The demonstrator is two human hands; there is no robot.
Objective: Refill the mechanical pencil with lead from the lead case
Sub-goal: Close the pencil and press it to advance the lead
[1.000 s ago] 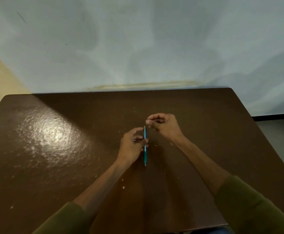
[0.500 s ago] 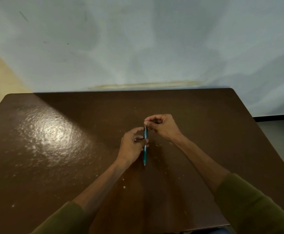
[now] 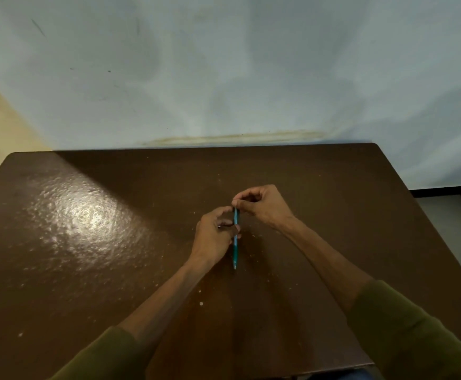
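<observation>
A slim teal mechanical pencil (image 3: 235,248) stands nearly upright above the middle of the brown table (image 3: 86,270), its tip pointing toward me. My left hand (image 3: 213,238) grips the pencil around its upper half, and a small dark piece also shows between its fingers. My right hand (image 3: 262,205) is pinched at the pencil's top end; what it pinches is too small to tell. I cannot make out the lead case.
The table's far edge meets a pale blue wall (image 3: 223,78). The table's right edge (image 3: 421,215) drops to a grey floor. Small pale specks dot the tabletop near my arms.
My right hand has shifted slightly left and down, closing onto the pencil's top end. The left hand and pencil have stayed almost still.
</observation>
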